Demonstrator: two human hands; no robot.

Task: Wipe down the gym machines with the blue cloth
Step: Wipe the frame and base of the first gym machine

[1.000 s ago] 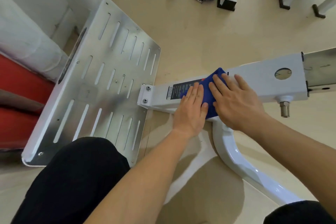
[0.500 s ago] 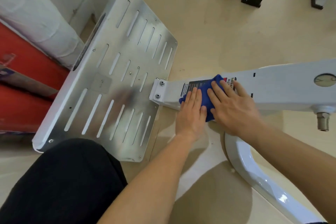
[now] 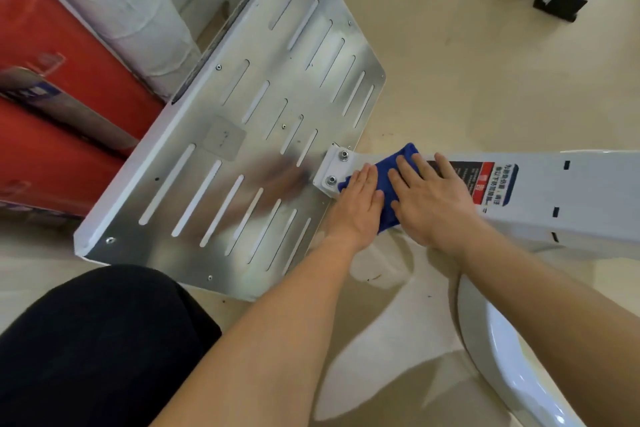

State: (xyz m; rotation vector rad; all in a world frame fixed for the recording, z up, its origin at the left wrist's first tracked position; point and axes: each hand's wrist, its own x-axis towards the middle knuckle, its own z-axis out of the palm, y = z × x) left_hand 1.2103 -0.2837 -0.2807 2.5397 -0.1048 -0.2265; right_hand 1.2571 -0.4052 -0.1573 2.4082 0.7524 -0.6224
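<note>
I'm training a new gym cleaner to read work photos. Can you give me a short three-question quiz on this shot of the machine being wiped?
1. True or false: the left hand lies flat on the blue cloth, fingers straight.
2. Where on the white beam is the cloth? A: at the end nearest the slotted plate. B: at its middle. C: at its far right end.
3. Fill in: the warning label lies next to the ___ hand.
Key: 1 true; 2 A; 3 right.
</note>
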